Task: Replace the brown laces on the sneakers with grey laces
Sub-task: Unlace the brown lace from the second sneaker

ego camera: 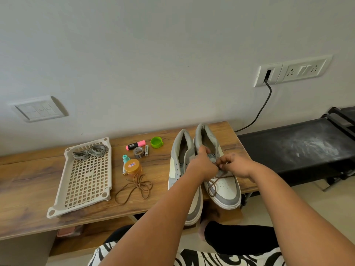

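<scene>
Two grey-and-white sneakers stand side by side on the wooden table, toes toward me. The left sneaker has empty eyelets. The right sneaker still carries a brown lace over its toe end. My left hand grips the right sneaker's tongue and upper. My right hand pinches the brown lace at the eyelets. A loose brown lace lies tangled on the table left of the shoes. Grey laces are coiled in the far end of a beige perforated tray.
Between tray and shoes lie a pink highlighter, a green cap, a tape roll, an orange-lidded jar and a teal-capped bottle. A black shelf stands right of the table. A black cable hangs from the wall socket.
</scene>
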Action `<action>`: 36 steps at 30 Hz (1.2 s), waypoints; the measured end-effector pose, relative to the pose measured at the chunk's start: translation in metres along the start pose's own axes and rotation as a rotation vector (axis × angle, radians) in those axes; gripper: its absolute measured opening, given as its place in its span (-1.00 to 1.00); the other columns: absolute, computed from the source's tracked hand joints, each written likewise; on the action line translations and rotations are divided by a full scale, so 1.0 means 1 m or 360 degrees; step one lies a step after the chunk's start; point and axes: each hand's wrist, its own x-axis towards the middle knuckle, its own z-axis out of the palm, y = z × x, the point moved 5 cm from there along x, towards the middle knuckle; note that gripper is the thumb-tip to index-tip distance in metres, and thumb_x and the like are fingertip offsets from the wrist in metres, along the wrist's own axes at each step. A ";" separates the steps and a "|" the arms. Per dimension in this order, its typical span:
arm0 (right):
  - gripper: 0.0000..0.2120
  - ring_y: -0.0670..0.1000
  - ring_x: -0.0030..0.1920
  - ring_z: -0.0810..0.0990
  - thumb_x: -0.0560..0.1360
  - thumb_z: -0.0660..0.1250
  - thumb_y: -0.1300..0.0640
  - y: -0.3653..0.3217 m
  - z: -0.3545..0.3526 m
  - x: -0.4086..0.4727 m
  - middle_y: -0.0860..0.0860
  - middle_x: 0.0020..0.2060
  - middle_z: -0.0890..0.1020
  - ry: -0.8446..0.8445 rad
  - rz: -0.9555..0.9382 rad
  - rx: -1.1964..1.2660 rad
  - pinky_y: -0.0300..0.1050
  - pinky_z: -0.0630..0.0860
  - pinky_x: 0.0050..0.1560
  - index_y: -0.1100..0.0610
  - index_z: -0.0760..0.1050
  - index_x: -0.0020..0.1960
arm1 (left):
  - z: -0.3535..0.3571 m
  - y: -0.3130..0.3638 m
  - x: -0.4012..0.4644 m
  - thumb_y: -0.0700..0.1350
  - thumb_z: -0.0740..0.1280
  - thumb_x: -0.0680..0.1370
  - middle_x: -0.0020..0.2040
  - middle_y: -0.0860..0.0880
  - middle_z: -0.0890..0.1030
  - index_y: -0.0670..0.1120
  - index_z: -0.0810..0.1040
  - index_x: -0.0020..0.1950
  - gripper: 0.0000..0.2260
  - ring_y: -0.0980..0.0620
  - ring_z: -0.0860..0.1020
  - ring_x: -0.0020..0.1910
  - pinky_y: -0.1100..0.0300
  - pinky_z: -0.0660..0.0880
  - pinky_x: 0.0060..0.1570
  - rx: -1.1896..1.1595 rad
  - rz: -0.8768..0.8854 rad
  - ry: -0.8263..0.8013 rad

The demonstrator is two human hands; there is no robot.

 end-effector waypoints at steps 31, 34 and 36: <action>-0.86 -0.15 -0.07 0.46 0.53 0.38 0.08 0.001 -0.028 -0.006 -0.06 0.03 0.50 0.0609 -0.0152 -0.0033 -0.29 0.35 -0.19 -0.07 0.58 0.07 | -0.029 0.006 -0.011 -0.21 0.31 0.53 0.29 -0.08 0.42 0.11 0.27 0.47 -0.46 -0.10 0.35 0.27 0.03 0.38 0.07 0.1188 0.0585 0.0052; -0.84 -0.20 -0.10 0.44 0.53 0.40 0.10 -0.011 -0.006 -0.003 -0.11 0.03 0.49 0.0350 -0.0166 -0.0274 -0.37 0.35 -0.16 -0.08 0.59 0.09 | -0.033 0.005 -0.011 -0.22 0.31 0.52 0.20 -0.09 0.50 0.05 0.29 0.41 -0.50 -0.06 0.36 0.22 0.07 0.34 0.00 0.1022 0.0551 0.0048; -0.74 -0.17 -0.02 0.47 0.57 0.35 0.12 -0.013 0.004 -0.001 -0.11 0.05 0.48 0.0246 -0.0105 -0.0345 -0.33 0.39 0.01 -0.01 0.56 0.24 | -0.034 0.004 -0.011 -0.26 0.30 0.50 0.12 -0.10 0.50 0.07 0.29 0.40 -0.49 -0.05 0.36 0.20 0.09 0.34 -0.02 0.0950 0.0509 0.0000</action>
